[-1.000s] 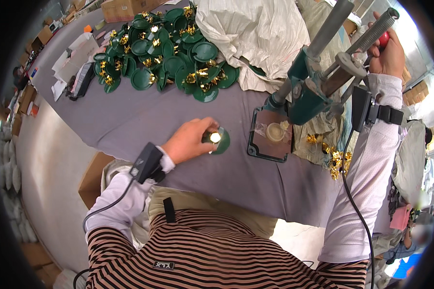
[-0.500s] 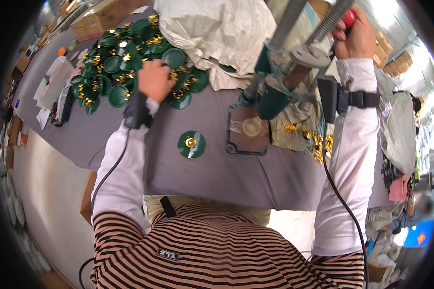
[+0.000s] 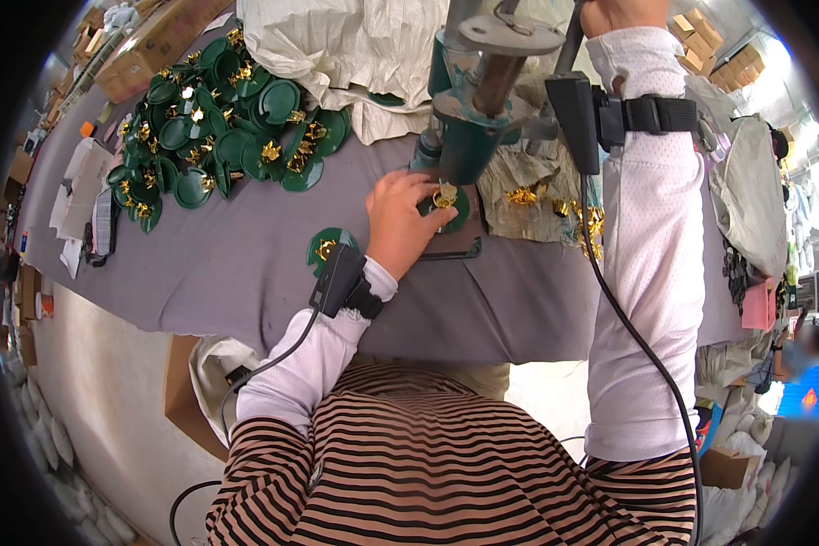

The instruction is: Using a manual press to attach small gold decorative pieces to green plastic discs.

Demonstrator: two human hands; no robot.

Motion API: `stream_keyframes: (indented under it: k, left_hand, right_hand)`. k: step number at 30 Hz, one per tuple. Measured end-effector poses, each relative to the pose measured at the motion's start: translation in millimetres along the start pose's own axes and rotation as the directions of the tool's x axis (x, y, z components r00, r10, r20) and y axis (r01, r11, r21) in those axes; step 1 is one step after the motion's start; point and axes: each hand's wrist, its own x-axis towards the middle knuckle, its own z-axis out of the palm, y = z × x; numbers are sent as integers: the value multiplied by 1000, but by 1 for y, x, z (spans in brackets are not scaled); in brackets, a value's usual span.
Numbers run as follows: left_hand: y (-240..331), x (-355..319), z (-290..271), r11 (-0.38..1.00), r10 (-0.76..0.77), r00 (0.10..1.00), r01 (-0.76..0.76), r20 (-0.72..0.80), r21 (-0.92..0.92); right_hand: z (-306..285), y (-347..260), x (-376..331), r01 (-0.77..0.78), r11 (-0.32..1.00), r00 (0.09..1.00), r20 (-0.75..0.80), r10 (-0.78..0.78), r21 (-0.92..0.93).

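Left hand [image 3: 400,223]: green disc [image 3: 448,205] pinched under press head [image 3: 469,136] | right hand [image 3: 610,11]: closed on lever, partly cropped | fingers should be cleared before pressing.

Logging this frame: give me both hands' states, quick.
Left hand: closed on a green disc under the press.
Right hand: mostly out of frame; grip cannot be told.

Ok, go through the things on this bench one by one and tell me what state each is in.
Left hand: on green disc under the press.
Green disc: flat on press base, gold piece on top.
Right hand: raised, gripping the press lever.
Second disc: loose by left wrist.
Disc pile: heaped, far left.
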Motion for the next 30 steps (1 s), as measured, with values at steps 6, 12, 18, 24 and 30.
stream_keyframes:
  k: [6, 12, 18, 24, 30]
  left_hand:
    - [-7, -3, -7, 994, 15, 1000, -13, -15, 104]
    - [6, 2, -4, 999, 38, 999, -38, 3, 1]
    - [3, 6, -7, 1000, 13, 995, -10, 95, -28]
    - [15, 4, -1, 1000, -17, 999, 17, -47, 12]
    - [-6, -14, -55, 882, -304, 952, 269, -32, -387]
  right_hand:
    - [-4, -37, -144, 253, 954, 885, 359, -296, 164]
    - [-57, 5, -308, 317, 664, 899, 438, 17, -677]
    - [-31, -33, -238, 443, 806, 827, 527, -197, -393]
    - [27, -39, -55, 197, 976, 976, -71, -204, -96]
    - [12, 2, -2, 97, 992, 995, -5, -98, -76]
